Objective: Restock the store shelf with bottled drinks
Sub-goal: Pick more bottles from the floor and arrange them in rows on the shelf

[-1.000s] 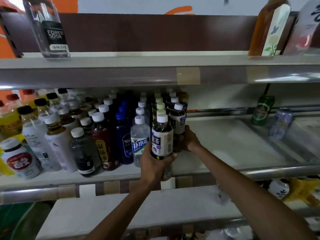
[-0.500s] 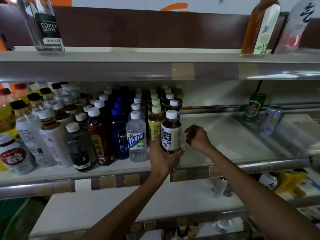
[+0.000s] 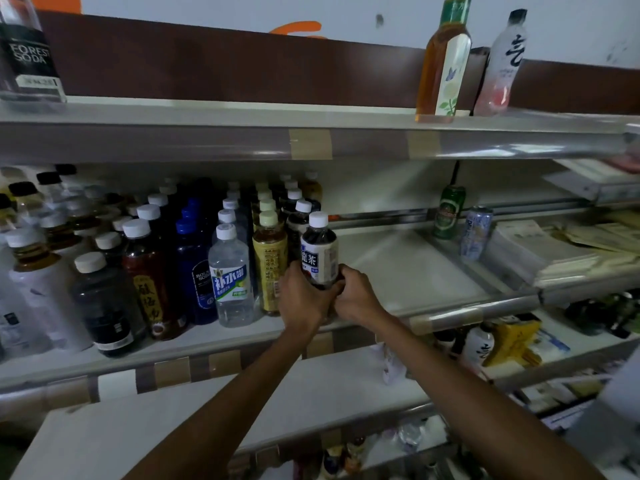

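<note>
Dark bottle [image 3: 318,252], right hand [image 3: 357,293] now too

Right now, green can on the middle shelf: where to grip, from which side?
Wrap the middle of the green can, coming from the front left. It stands upright with a plain round wall, and the shelf is open on that side, while a blue can stands close on its right.

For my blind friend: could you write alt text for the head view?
A person's left hand and right hand grip a dark plastic tea bottle with a white cap at the front of a grey metal store shelf, beside rows of bottled drinks. Farther right stand a green can and a pale blue can.
</note>
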A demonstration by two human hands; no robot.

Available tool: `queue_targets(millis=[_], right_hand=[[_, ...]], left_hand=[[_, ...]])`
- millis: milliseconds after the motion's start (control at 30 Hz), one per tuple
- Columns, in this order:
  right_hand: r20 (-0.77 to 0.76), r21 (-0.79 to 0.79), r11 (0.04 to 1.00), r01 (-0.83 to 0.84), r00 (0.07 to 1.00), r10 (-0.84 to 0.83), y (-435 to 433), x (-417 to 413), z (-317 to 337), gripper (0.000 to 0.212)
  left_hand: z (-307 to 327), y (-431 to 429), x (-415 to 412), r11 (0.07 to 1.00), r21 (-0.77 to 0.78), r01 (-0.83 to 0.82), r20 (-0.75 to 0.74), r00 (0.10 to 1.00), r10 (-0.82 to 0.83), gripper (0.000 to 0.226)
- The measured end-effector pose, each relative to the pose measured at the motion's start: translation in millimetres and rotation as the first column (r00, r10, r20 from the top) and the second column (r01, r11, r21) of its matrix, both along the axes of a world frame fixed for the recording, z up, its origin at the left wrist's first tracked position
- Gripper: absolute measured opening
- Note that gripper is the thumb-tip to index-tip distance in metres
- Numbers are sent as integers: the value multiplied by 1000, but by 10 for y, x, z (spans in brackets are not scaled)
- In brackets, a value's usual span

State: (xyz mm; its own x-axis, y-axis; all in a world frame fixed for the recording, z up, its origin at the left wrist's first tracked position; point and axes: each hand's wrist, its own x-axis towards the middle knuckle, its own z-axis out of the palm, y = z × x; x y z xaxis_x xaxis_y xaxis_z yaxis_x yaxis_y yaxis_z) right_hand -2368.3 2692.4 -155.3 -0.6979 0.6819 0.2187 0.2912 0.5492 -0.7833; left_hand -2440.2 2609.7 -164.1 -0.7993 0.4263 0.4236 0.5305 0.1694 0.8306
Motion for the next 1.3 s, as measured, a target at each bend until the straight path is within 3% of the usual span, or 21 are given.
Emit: queue_targets(millis=[100,200,367,500,667,1000,1300], right_hand=[[9,26,999,45,999,-45,14,-50,18,42],[6,14,996,84,996,-84,37,-141,-11,41],[39,66,990,127,991,-130,7,-294,-95,36],[39,71,989,130,990,-133,29,-338,-119,34],[46,-24,996,89,995,-88,53,-326,-95,59],[73,32,997,75,994,-77,23,-437,-108,72],[87,62,994,90,992,-95,-16,-479,-131,70]], left_hand=[[15,29,-36,999,13,46,2,999,-46,81],[12,23,-73,997,6,77,-3,997,-77,74],[-93,-79,-99,998,55,37,-50,998,-34,72],[-157,-210,-27,992,130,11,-104,995,3,51],[-384,-362,-88,999,39,17,-91,996,-14,19],[-576,-478,-217,988,-150,22,-94,995,-36,11],[-560,-453,-166,975,-221,-31,-105,994,7,12]])
